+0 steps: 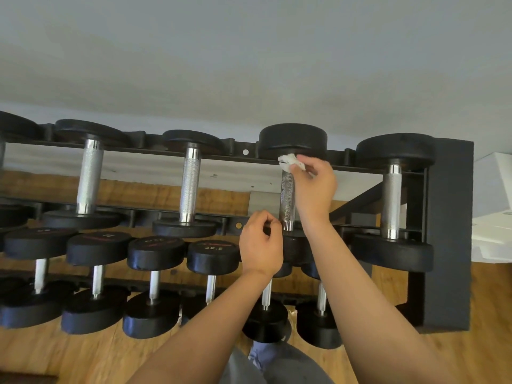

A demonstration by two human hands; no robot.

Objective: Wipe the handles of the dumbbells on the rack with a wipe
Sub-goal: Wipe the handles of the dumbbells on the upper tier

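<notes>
A black two-tier rack [448, 217] holds several black dumbbells with knurled steel handles. My right hand [315, 187] pinches a crumpled white wipe [289, 163] against the far end of one upper-row handle [287, 200], just below that dumbbell's far head [292, 138]. My left hand [260, 242] hovers with curled fingers at the near end of the same handle and holds nothing that I can see. It covers that dumbbell's near head. Other upper-row handles stand at the left [189, 187] and at the right [391, 200].
The lower tier carries smaller dumbbells, one marked 22.5 [213, 256]. A pale wall rises behind the rack. Wooden flooring [471, 314] lies below and to the right. White sheets or boxes [496, 206] sit beyond the rack's right end post.
</notes>
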